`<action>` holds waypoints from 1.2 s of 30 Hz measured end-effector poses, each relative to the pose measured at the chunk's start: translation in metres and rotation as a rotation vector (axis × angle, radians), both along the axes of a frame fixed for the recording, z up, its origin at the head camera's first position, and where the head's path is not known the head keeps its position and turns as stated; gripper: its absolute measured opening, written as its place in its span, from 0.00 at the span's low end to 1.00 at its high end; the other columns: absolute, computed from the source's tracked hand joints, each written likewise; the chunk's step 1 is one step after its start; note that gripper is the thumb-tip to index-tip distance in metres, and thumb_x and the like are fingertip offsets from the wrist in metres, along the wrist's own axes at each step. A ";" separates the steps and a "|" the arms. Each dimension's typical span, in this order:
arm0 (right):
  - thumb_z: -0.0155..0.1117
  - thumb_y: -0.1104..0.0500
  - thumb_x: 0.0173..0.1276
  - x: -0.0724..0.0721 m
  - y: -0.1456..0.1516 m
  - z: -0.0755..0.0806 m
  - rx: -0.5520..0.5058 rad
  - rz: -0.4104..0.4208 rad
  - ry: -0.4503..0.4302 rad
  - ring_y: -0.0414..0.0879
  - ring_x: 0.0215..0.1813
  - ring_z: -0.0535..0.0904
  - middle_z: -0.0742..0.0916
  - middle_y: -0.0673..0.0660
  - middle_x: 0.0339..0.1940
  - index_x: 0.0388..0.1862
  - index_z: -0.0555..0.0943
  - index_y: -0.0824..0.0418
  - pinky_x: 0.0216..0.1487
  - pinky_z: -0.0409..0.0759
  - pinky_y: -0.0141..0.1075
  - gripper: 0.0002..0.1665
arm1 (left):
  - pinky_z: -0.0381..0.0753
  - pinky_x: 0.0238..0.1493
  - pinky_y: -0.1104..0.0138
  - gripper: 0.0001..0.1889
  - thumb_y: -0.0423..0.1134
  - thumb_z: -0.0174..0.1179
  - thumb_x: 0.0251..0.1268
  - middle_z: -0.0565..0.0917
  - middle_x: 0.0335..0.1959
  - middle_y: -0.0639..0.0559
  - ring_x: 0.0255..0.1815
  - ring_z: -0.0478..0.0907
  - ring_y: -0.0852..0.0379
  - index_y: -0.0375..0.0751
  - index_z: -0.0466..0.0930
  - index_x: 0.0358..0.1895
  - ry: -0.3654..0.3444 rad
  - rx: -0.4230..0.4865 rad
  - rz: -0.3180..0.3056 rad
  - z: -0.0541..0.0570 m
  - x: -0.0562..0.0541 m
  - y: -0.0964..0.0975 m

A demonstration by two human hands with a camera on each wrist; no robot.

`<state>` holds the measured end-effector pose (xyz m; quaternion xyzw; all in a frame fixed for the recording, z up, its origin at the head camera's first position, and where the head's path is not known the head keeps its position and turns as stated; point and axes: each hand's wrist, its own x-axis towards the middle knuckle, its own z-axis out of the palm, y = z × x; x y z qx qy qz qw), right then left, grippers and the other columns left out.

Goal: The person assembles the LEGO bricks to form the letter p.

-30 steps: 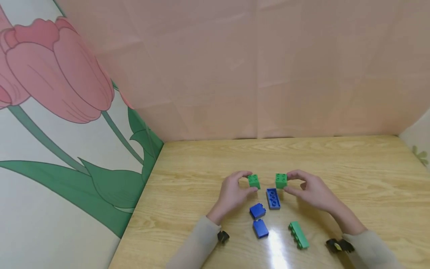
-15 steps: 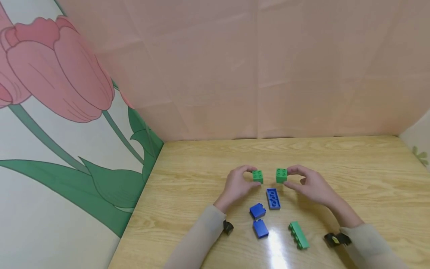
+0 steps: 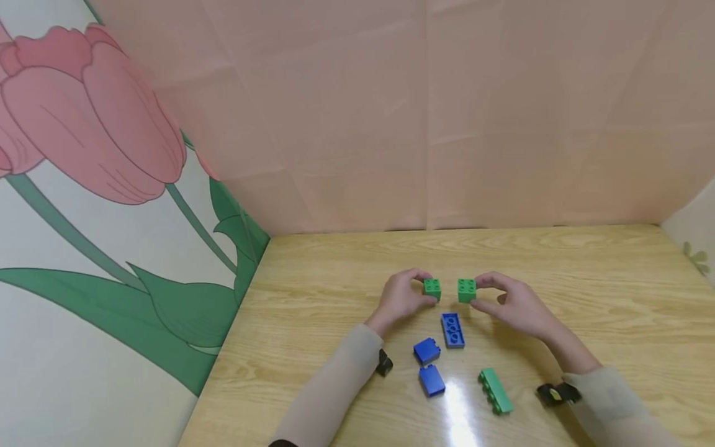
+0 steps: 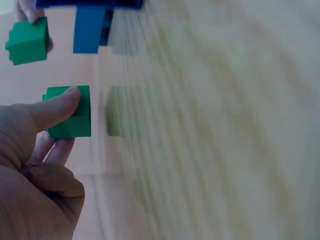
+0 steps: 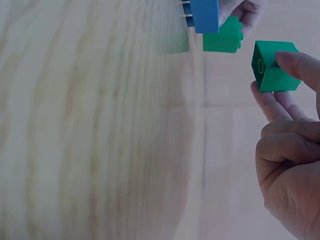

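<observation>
Between thumb and fingers, my left hand (image 3: 403, 297) pinches a square green building brick (image 3: 432, 288), studs up. A matching green brick (image 3: 467, 290) is pinched by my right hand (image 3: 519, 307), also studs up. A small gap separates the two bricks, which are side by side at about the same height. In the right wrist view, the hollow underside of the right-hand brick (image 5: 275, 80) shows, tilted off the table. Just in front of them lies a long blue brick (image 3: 453, 330), hollow side up.
Nearer the body, two blue bricks (image 3: 427, 351) lie between my forearms. A long green brick (image 3: 495, 391) rests on its side to their right. Behind the wooden table (image 3: 346, 254) hangs a pink cloth (image 3: 424, 124); a tulip-printed panel (image 3: 112, 217) borders the left side.
My left hand has moved away from the body and to the right, bringing its brick closer to the other and turning it straighter. My right hand has moved slightly farther away.
</observation>
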<state>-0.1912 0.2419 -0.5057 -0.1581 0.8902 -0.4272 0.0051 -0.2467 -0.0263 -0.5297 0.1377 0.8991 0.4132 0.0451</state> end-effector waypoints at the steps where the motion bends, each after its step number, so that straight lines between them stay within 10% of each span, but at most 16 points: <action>1: 0.73 0.46 0.71 0.000 0.000 0.000 -0.001 0.002 -0.001 0.64 0.66 0.77 0.86 0.60 0.59 0.62 0.80 0.60 0.58 0.80 0.61 0.28 | 0.71 0.71 0.55 0.22 0.42 0.82 0.53 0.83 0.45 0.73 0.61 0.78 0.61 0.62 0.85 0.51 -0.004 -0.002 0.000 -0.001 -0.002 0.001; 12: 0.68 0.45 0.75 -0.014 0.000 -0.008 -0.021 0.035 0.002 0.64 0.65 0.79 0.84 0.61 0.65 0.74 0.74 0.58 0.58 0.78 0.66 0.34 | 0.71 0.69 0.57 0.22 0.42 0.83 0.51 0.83 0.43 0.72 0.58 0.79 0.62 0.61 0.86 0.49 -0.035 -0.027 -0.012 -0.002 -0.012 0.006; 36: 0.70 0.49 0.74 -0.051 -0.037 -0.007 -0.045 0.088 -0.040 0.63 0.67 0.78 0.84 0.61 0.65 0.67 0.76 0.56 0.62 0.73 0.69 0.28 | 0.76 0.64 0.60 0.22 0.44 0.84 0.50 0.85 0.41 0.69 0.53 0.80 0.64 0.57 0.88 0.50 -0.036 -0.038 0.001 -0.005 -0.016 0.007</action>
